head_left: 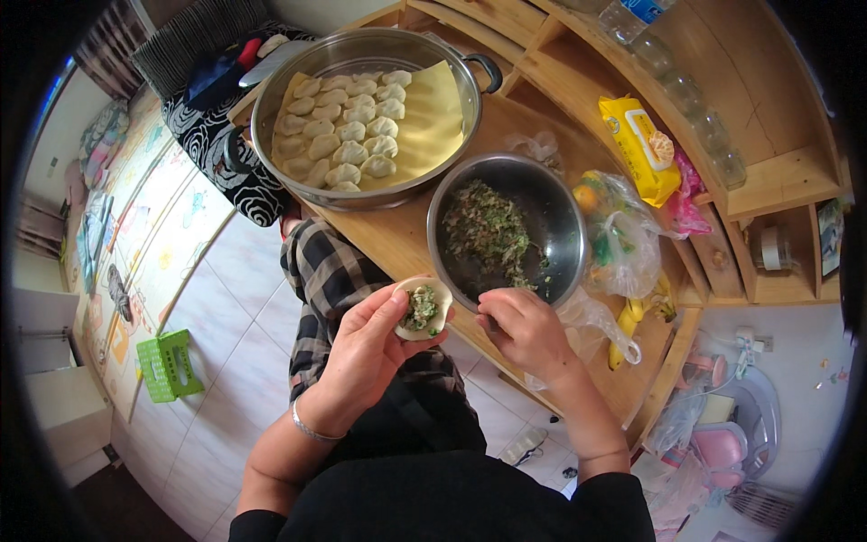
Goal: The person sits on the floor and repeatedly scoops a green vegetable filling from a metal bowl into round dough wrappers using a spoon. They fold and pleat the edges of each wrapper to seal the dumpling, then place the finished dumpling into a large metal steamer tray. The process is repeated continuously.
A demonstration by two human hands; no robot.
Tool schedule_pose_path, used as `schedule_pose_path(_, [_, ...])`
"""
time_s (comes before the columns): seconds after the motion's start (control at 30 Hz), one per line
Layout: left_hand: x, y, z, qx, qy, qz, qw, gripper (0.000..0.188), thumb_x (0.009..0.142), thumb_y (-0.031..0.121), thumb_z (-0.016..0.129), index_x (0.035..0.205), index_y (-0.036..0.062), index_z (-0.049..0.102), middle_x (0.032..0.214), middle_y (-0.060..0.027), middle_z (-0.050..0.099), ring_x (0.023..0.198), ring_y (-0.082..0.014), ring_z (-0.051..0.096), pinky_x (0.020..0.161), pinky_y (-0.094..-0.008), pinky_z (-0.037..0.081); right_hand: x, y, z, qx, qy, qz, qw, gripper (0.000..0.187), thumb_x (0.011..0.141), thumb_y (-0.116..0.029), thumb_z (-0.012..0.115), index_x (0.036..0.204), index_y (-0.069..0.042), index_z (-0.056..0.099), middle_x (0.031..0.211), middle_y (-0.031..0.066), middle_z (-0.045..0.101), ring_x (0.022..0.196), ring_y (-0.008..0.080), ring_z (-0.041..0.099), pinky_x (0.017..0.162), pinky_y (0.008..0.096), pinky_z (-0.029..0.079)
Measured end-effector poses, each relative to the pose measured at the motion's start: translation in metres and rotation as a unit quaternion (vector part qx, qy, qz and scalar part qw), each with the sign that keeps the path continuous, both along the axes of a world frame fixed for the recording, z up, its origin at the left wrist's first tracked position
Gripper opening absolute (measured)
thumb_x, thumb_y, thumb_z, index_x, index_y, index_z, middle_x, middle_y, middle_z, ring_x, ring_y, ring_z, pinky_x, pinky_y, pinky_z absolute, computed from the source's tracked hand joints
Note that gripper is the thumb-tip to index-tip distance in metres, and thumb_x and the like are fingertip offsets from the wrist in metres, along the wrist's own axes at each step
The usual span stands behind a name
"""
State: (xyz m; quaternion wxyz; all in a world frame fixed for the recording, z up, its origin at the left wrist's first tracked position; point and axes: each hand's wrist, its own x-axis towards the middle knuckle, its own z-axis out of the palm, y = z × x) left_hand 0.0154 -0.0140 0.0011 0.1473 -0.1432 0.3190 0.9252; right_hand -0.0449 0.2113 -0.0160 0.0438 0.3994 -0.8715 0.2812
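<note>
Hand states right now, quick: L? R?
Left hand: closed on a round dough wrapper with filling on it.
Right hand: fingers curled by the steel bowl; can't tell whether they're closed on anything.

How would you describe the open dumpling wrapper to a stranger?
On the wooden table stands a steel bowl. By its lower-left rim, the left hand holds the wrapper. Unlike the closed dumplings in the pan, it is open, showing green-flecked filling.

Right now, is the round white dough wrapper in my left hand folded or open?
Open: the round white dough wrapper sits unfolded in your left hand, its green-flecked filling exposed.
</note>
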Motion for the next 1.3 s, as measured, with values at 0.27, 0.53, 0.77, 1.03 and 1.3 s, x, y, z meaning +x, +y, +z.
schedule_pose_path(0.27, [0.001, 0.0, -0.002, -0.002, 0.0, 0.001, 1.0, 0.037, 0.102, 0.024, 0.044, 0.128, -0.0021, 0.052, 0.116, -0.0121, 0.063, 0.106, -0.0208, 0.063, 0.093, -0.04, 0.053, 0.011, -0.009, -0.006, 0.059, 0.109, -0.019, 0.992, 0.026, 0.081, -0.009, 0.069, 0.104, 0.001, 0.062, 0.102, 0.0125, 0.063, 0.09, 0.0259, 0.064, 0.08, 0.0364, 0.052])
schedule_pose_path(0.53, [0.002, -0.001, -0.002, -0.004, -0.004, -0.001, 1.0, 0.037, 0.102, 0.023, 0.044, 0.127, -0.0023, 0.053, 0.116, -0.0117, 0.063, 0.106, -0.0198, 0.063, 0.092, -0.0384, 0.053, 0.022, -0.026, -0.017, 0.107, 0.102, -0.105, 0.983, 0.028, 0.087, -0.017, 0.062, 0.108, 0.002, 0.057, 0.107, 0.0141, 0.059, 0.097, 0.029, 0.06, 0.089, 0.0404, 0.047])
schedule_pose_path(0.77, [0.004, -0.004, 0.001, 0.002, -0.008, 0.001, 1.0, 0.035, 0.102, 0.023, 0.044, 0.126, -0.0021, 0.053, 0.116, -0.0114, 0.063, 0.105, -0.0199, 0.063, 0.092, -0.0384, 0.053, 0.013, -0.029, -0.004, 0.068, 0.068, -0.092, 0.991, 0.044, 0.086, -0.029, 0.067, 0.118, -0.001, 0.057, 0.112, 0.0122, 0.059, 0.103, 0.0282, 0.058, 0.091, 0.042, 0.045])
schedule_pose_path(1.03, [0.005, -0.003, 0.001, 0.037, -0.023, -0.009, 0.999, 0.034, 0.102, 0.023, 0.045, 0.125, -0.001, 0.054, 0.115, -0.0115, 0.064, 0.106, -0.0201, 0.063, 0.091, -0.038, 0.054, 0.033, -0.032, 0.017, -0.096, 0.202, 0.019, 0.974, 0.027, 0.081, -0.013, 0.07, 0.107, -0.015, 0.065, 0.113, 0.0013, 0.059, 0.103, 0.0185, 0.057, 0.087, 0.0363, 0.047])
schedule_pose_path(1.3, [0.008, -0.003, 0.003, 0.039, -0.047, -0.027, 0.998, 0.033, 0.102, 0.022, 0.046, 0.124, -0.0005, 0.055, 0.111, -0.0085, 0.065, 0.099, -0.0171, 0.064, 0.086, -0.0329, 0.055, 0.034, -0.041, 0.025, -0.042, 0.255, 0.007, 0.966, 0.026, 0.077, -0.017, 0.074, 0.103, -0.019, 0.068, 0.109, -0.0023, 0.059, 0.104, 0.017, 0.053, 0.089, 0.0361, 0.043])
